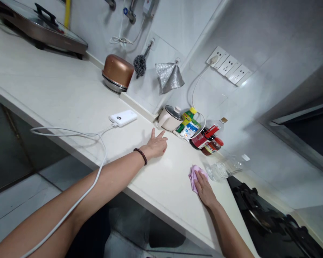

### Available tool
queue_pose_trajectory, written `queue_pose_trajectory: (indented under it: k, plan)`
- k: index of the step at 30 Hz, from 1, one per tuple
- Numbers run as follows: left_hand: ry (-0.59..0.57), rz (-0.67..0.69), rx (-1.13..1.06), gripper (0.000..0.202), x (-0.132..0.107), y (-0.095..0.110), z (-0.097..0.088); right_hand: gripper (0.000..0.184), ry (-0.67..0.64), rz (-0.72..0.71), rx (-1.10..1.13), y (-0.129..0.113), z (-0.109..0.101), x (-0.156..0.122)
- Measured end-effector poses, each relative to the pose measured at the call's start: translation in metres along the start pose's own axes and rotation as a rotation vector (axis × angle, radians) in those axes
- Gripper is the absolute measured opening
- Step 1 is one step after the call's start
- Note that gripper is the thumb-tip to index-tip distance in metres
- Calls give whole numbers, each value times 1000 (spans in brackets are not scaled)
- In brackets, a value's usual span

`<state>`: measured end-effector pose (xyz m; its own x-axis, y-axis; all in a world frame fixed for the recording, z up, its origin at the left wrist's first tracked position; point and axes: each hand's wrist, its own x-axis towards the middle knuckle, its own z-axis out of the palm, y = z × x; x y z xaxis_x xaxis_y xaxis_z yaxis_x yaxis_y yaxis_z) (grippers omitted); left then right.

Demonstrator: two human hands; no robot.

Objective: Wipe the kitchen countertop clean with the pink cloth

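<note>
My right hand [204, 187] presses a folded pink cloth [194, 176] against the white countertop [161, 182], its fingers lying over the cloth. Beside the cloth is a clear plastic bottle [218, 171]. My left hand [156, 145], with a dark bead bracelet at the wrist, is empty; thumb and forefinger stretch apart while the other fingers curl. It is just in front of a cream electric pot [170, 119] with a glass lid. A white power bank [123, 118] rests on the counter left of that hand, and its white cable loops across my left forearm.
Sauce bottles [200, 139], a red-capped jar [213, 146] and a white-blue packet [190, 129] crowd the wall. A black gas stove [261, 215] adjoins the counter at right. A copper-coloured pot [117, 71] and an electric pan [43, 32] stand at left. Sockets [228, 66] are on the wall.
</note>
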<state>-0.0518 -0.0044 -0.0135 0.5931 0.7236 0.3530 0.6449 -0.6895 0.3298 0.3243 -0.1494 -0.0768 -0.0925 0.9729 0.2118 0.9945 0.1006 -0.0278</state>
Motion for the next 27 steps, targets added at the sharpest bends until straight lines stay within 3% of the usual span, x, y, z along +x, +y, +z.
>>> queue_pose_trajectory:
  k: [8,14,21,27]
  plan:
    - [-109,-29,43,21,1,-1,0,72,-4,68,-35,13,12,59]
    - [-102,-23,27,19,-1,-1,-3,70,-16,101,-62,14,17,86]
    - [-61,-63,-40,22,0,-4,-7,68,-13,143,-111,3,14,83]
    - [-16,-62,-43,20,-3,-5,-11,69,-4,121,-78,-19,9,58]
